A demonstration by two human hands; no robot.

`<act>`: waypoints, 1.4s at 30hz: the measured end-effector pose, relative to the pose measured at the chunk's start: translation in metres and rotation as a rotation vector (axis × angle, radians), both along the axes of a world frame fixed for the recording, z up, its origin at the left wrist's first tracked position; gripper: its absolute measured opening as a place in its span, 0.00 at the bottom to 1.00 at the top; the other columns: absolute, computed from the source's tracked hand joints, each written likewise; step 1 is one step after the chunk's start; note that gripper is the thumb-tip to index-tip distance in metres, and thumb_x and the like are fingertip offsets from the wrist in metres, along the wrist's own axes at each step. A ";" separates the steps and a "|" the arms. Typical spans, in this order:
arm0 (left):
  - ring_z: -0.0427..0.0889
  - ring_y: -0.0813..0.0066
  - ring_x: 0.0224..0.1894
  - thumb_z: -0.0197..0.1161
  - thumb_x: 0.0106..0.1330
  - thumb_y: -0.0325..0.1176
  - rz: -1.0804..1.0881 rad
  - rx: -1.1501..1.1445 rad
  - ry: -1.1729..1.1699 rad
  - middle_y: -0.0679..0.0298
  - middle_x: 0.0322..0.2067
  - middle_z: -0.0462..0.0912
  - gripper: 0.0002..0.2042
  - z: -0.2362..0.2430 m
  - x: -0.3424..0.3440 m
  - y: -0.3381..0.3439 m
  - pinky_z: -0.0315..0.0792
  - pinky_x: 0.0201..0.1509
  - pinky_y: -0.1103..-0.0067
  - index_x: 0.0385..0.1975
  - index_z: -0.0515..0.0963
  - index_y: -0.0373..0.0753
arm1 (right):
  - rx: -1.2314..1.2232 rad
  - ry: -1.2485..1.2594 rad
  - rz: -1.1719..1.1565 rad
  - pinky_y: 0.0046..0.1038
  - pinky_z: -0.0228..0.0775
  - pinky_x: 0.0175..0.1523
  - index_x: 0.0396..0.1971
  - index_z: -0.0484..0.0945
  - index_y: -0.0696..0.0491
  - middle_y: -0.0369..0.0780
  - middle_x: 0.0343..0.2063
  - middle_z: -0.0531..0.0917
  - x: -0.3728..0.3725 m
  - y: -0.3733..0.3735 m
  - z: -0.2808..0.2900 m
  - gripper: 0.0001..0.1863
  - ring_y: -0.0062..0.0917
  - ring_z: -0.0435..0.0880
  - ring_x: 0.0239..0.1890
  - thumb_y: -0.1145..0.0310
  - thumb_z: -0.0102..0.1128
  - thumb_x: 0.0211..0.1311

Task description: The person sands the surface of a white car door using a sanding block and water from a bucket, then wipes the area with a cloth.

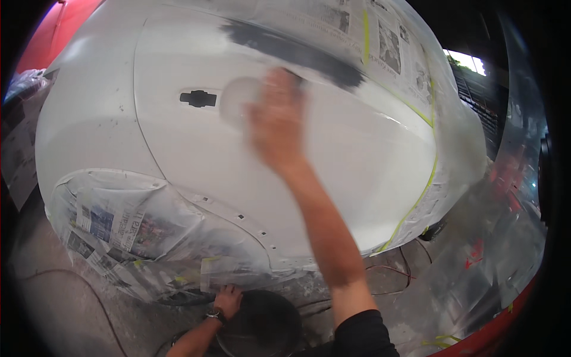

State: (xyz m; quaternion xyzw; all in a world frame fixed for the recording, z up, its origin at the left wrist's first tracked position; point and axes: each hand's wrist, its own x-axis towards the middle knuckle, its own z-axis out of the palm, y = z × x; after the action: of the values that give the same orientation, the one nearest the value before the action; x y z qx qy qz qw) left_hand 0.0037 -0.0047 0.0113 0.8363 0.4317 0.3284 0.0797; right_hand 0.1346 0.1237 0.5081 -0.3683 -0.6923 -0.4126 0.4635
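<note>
A pale car body panel [357, 178] with a cut-out and a dark grey patch [279, 44] along its upper part fills the middle. My right hand [276, 119] is smeared by motion over the panel, just below that patch and right of the cut-out [198, 99]; a dark shape at its fingertips is too blurred to name. My left hand [228, 302], wearing a wristwatch, is low beside a black bucket [262, 321], fingers slightly apart near the bottom of the masking sheet [232, 273]; whether they touch it is unclear.
Newspaper and plastic [131, 226] cover the wheel area at lower left. More taped newspaper [392, 53] lies along the upper right. Hoses [404, 271] run over the floor. Clear plastic sheeting [488, 256] hangs at the right, and a red object [44, 35] stands at upper left.
</note>
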 end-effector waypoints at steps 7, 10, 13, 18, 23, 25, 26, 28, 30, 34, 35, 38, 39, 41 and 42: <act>0.79 0.48 0.47 0.64 0.66 0.36 0.006 -0.037 -0.007 0.54 0.44 0.79 0.11 0.007 -0.011 0.000 0.77 0.47 0.56 0.46 0.79 0.42 | -0.074 -0.109 -0.071 0.60 0.40 0.77 0.74 0.62 0.48 0.41 0.75 0.62 0.040 -0.022 0.017 0.27 0.38 0.61 0.76 0.59 0.43 0.79; 0.79 0.48 0.47 0.64 0.66 0.36 0.028 -0.065 0.010 0.54 0.44 0.79 0.11 0.002 -0.005 -0.002 0.77 0.47 0.56 0.46 0.79 0.42 | -0.089 0.107 -0.217 0.61 0.39 0.76 0.72 0.64 0.54 0.44 0.75 0.62 0.075 -0.028 -0.002 0.28 0.38 0.59 0.77 0.60 0.46 0.78; 0.79 0.48 0.47 0.65 0.65 0.36 0.014 -0.051 0.004 0.54 0.44 0.79 0.12 -0.001 -0.002 -0.001 0.77 0.47 0.56 0.46 0.79 0.42 | -0.033 0.077 -0.054 0.62 0.38 0.76 0.71 0.65 0.59 0.47 0.75 0.61 -0.012 -0.004 0.007 0.28 0.39 0.58 0.77 0.60 0.47 0.77; 0.79 0.48 0.48 0.64 0.65 0.36 0.019 -0.066 0.021 0.55 0.44 0.79 0.12 0.002 -0.014 0.000 0.77 0.47 0.55 0.46 0.79 0.43 | -0.101 -0.140 0.081 0.59 0.39 0.77 0.70 0.66 0.61 0.50 0.73 0.64 -0.064 -0.009 0.030 0.30 0.43 0.58 0.77 0.57 0.46 0.78; 0.79 0.48 0.48 0.64 0.65 0.35 0.020 -0.070 -0.013 0.55 0.44 0.79 0.11 0.002 -0.008 0.001 0.77 0.48 0.56 0.46 0.80 0.44 | 0.023 0.100 -0.339 0.57 0.41 0.78 0.70 0.65 0.61 0.51 0.71 0.67 0.012 -0.019 0.008 0.31 0.44 0.60 0.76 0.55 0.45 0.78; 0.79 0.48 0.48 0.64 0.65 0.35 0.010 -0.063 0.001 0.55 0.43 0.79 0.11 -0.002 -0.003 -0.001 0.77 0.48 0.56 0.46 0.80 0.45 | -0.013 0.091 -0.277 0.60 0.41 0.77 0.71 0.63 0.60 0.50 0.73 0.63 -0.033 -0.008 0.018 0.31 0.43 0.59 0.76 0.55 0.44 0.78; 0.79 0.48 0.48 0.64 0.65 0.35 0.010 -0.066 -0.001 0.55 0.43 0.79 0.11 -0.002 -0.007 0.000 0.77 0.48 0.56 0.46 0.81 0.45 | -0.032 0.097 -0.228 0.62 0.41 0.76 0.72 0.62 0.60 0.49 0.75 0.62 -0.061 -0.003 0.025 0.31 0.43 0.59 0.77 0.55 0.44 0.78; 0.79 0.48 0.48 0.64 0.65 0.35 -0.006 -0.069 -0.014 0.55 0.43 0.79 0.11 0.000 -0.008 0.000 0.77 0.48 0.56 0.46 0.81 0.45 | -0.054 -0.018 -0.069 0.64 0.42 0.75 0.71 0.62 0.61 0.50 0.75 0.60 -0.071 0.005 0.032 0.31 0.43 0.58 0.77 0.56 0.45 0.78; 0.79 0.48 0.48 0.64 0.65 0.35 0.007 -0.066 -0.010 0.55 0.44 0.79 0.11 0.000 -0.011 0.000 0.77 0.48 0.56 0.46 0.81 0.45 | -0.077 -0.110 -0.008 0.63 0.42 0.75 0.71 0.62 0.63 0.53 0.74 0.60 -0.053 0.001 0.032 0.32 0.44 0.59 0.77 0.56 0.46 0.77; 0.79 0.48 0.48 0.64 0.65 0.35 0.002 -0.059 -0.049 0.55 0.44 0.79 0.11 0.001 -0.010 0.001 0.77 0.49 0.56 0.46 0.81 0.45 | -0.152 0.041 -0.183 0.59 0.43 0.76 0.70 0.63 0.66 0.57 0.73 0.61 0.067 -0.038 0.013 0.33 0.48 0.58 0.76 0.57 0.48 0.76; 0.79 0.48 0.48 0.64 0.65 0.35 0.003 -0.073 -0.047 0.55 0.44 0.79 0.11 0.001 -0.008 0.001 0.77 0.49 0.55 0.46 0.81 0.45 | -0.127 0.114 -0.236 0.60 0.42 0.76 0.70 0.63 0.66 0.57 0.73 0.61 0.067 -0.032 0.010 0.33 0.49 0.58 0.76 0.57 0.48 0.76; 0.79 0.47 0.49 0.64 0.66 0.35 -0.007 -0.091 -0.035 0.54 0.45 0.79 0.11 -0.001 -0.003 0.000 0.77 0.50 0.55 0.46 0.81 0.45 | -0.015 0.204 -0.208 0.60 0.43 0.76 0.68 0.65 0.67 0.58 0.72 0.62 0.020 0.000 0.009 0.32 0.50 0.58 0.76 0.57 0.47 0.76; 0.79 0.47 0.49 0.64 0.66 0.35 -0.025 -0.082 -0.033 0.54 0.45 0.79 0.11 -0.004 0.000 -0.001 0.77 0.50 0.55 0.47 0.80 0.45 | 0.046 0.143 -0.078 0.59 0.44 0.76 0.66 0.67 0.67 0.58 0.71 0.65 -0.015 0.006 0.015 0.30 0.50 0.58 0.75 0.57 0.45 0.77; 0.79 0.47 0.49 0.64 0.66 0.36 0.004 -0.076 -0.019 0.54 0.46 0.79 0.11 -0.007 -0.010 0.002 0.77 0.50 0.55 0.47 0.80 0.44 | -0.020 -0.095 -0.019 0.58 0.43 0.77 0.67 0.67 0.65 0.56 0.71 0.65 -0.082 -0.002 0.019 0.30 0.48 0.59 0.76 0.55 0.43 0.78; 0.79 0.47 0.49 0.63 0.66 0.36 0.017 -0.082 -0.016 0.53 0.46 0.79 0.11 -0.004 -0.015 0.002 0.77 0.50 0.55 0.46 0.80 0.44 | -0.042 -0.126 0.003 0.58 0.42 0.77 0.68 0.66 0.63 0.54 0.72 0.65 -0.078 -0.003 0.022 0.30 0.46 0.59 0.76 0.55 0.42 0.79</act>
State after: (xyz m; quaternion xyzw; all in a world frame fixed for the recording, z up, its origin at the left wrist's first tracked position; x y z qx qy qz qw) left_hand -0.0114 -0.0025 0.0069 0.8261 0.4513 0.3176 0.1144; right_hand 0.0568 0.1212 0.5303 -0.3501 -0.7291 -0.4196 0.4120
